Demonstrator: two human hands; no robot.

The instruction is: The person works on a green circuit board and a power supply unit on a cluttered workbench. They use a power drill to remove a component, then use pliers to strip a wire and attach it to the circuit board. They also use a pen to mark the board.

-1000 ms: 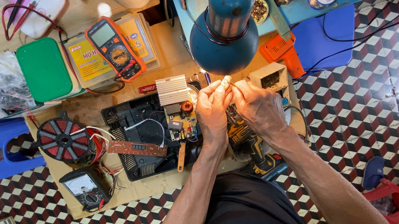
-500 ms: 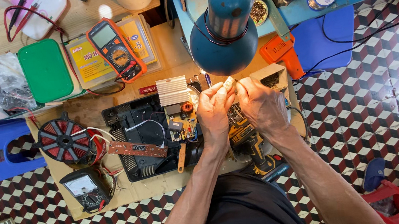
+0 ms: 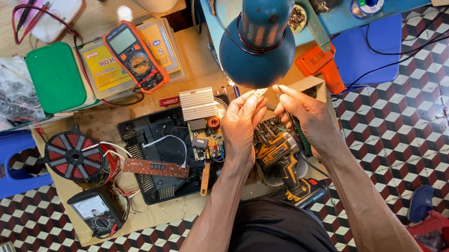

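Your left hand point(image 3: 241, 124) and right hand point(image 3: 307, 114) pinch a tiny pale component point(image 3: 261, 91) under the blue metal lamp shade point(image 3: 257, 39); likely light and fragile, so grip its ends gently.

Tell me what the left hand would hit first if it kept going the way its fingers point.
Likely the blue lamp shade: the left hand points up-frame toward it, fingertips just below its rim. The shade may sit higher than the hand; depth is unclear.

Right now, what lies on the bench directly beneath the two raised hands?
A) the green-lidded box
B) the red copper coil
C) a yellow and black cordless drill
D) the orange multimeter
C: the yellow and black cordless drill lies below and between the left hand and the right hand, while the meter, coil and box all sit well off to the person's left.
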